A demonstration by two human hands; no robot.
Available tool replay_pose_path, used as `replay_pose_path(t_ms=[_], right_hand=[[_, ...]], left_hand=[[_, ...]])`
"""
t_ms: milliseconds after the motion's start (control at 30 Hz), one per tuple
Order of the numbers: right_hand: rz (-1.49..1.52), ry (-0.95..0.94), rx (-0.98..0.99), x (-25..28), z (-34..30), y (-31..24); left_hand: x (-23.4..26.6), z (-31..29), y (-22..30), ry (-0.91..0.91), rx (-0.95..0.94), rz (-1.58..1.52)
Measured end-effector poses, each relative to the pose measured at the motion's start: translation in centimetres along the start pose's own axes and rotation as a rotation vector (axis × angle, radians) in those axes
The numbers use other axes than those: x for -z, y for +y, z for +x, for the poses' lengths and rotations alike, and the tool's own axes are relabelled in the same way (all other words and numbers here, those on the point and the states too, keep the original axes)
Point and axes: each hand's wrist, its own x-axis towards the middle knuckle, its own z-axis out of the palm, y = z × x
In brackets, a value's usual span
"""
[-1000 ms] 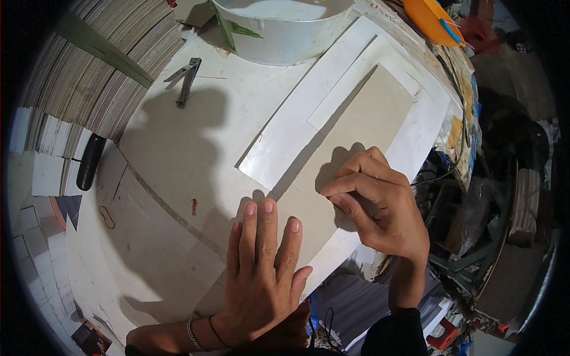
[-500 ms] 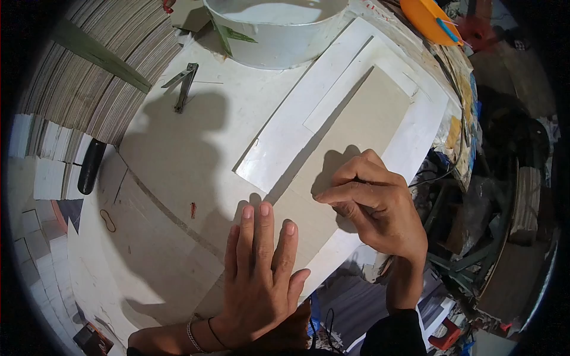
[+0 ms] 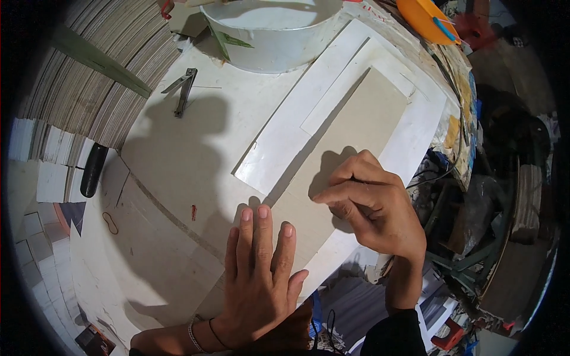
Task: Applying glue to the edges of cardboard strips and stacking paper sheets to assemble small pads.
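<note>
Left hand [image 3: 261, 291], flat, fingers extended, on the near end of a long beige board strip [image 3: 359, 121]; right hand [image 3: 380, 207], closed, thumb drawn to curled fingertips over the strip's right part, any item pinched there not discernible; strip running away beyond both hands; white sheet [image 3: 276, 151], beyond the left fingertips; nail clipper [image 3: 186, 93], farther off, to the left hand's left; white tub [image 3: 267, 47], farthest ahead of both hands.

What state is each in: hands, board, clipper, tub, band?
Left hand: open, palm down
Right hand: curled; whether it pinches anything is unclear
Grey board: lying on white sheets
Nail clipper: swung open
White tub: upright, open-topped
Rubber band: loose, unstretched
</note>
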Motion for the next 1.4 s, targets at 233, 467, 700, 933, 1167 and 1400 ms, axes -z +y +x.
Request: replay_pose_path(t_ms=[233, 467, 700, 933, 1167, 1400], right_hand=[[-0.095, 0.009, -0.068, 0.3, 0.7, -1.5], [-0.166, -0.031, -0.162, 0.0, 1.2, -2.2], [-0.182, -0.008, -0.098, -0.3, 1.0, -1.5], [-0.13, 0.045, -0.124, -0.6, 1.0, -1.1], [-0.164, 0.088, -0.145, -0.5, 1.3, -1.4], [-0.386, 0.075, -0.066, 0.2, 1.9, -2.1]], left_hand=[[-0.2, -0.1, -0.1, 0.011, 0.005, -0.009], [-0.4, -0.2, -0.2, 0.021, 0.0, -0.02], [-0.1, 0.1, 0.0, 0.01, 0.007, -0.01], [0.0, 0.5, 0.2, 0.025, 0.002, -0.011], [-0.1, 0.8, 0.1, -0.02, -0.029, -0.045], [-0.1, 0.9, 0.2, 0.013, -0.007, -0.032]])
